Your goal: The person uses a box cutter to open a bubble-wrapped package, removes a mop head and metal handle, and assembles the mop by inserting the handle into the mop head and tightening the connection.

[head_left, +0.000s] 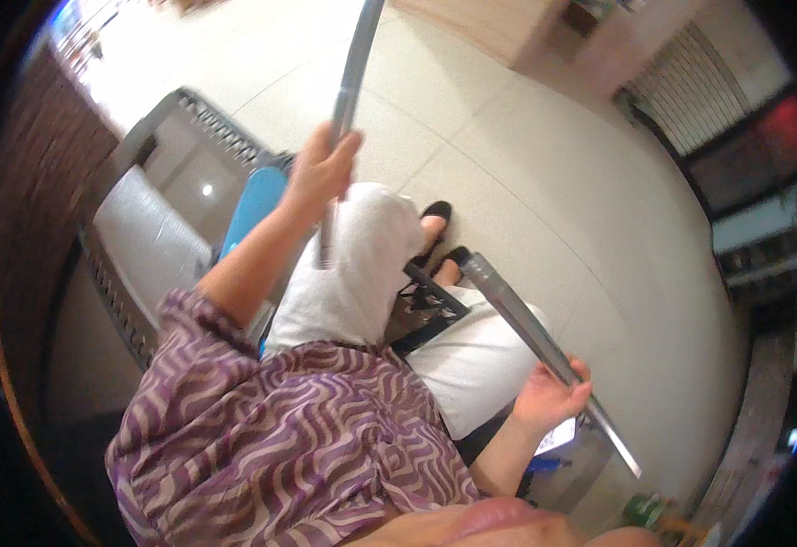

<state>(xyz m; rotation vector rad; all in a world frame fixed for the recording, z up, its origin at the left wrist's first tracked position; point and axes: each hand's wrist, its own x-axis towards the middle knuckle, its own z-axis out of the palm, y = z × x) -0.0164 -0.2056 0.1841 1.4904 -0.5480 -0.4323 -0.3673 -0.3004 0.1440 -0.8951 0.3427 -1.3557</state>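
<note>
Above a pale tiled floor [544, 155], two long grey metal tubes are held, one in each hand. The left hand [318, 173] is raised and closed fully round the first grey tube [351, 87], which runs nearly upright from the top edge of the view down past the fist, its lower end seen in front of the white-clad knee [362, 264]. The right hand [552, 394] is held low at the right, its fingers [581, 374] curled over the second grey tube [544, 342], which lies slanted from an open round end near the knees down to a thin end at the lower right. The two tubes are kept well apart and do not touch. A purple and beige wavy-patterned sleeve [262, 428] is worn on the left arm. Black shoes [437, 219] are seen on the floor beyond the knees. A grey plastic crate [143, 228] is placed to the left, with a blue object [253, 205] just beside it. A dark screen [754, 155] is mounted at the far right.
</note>
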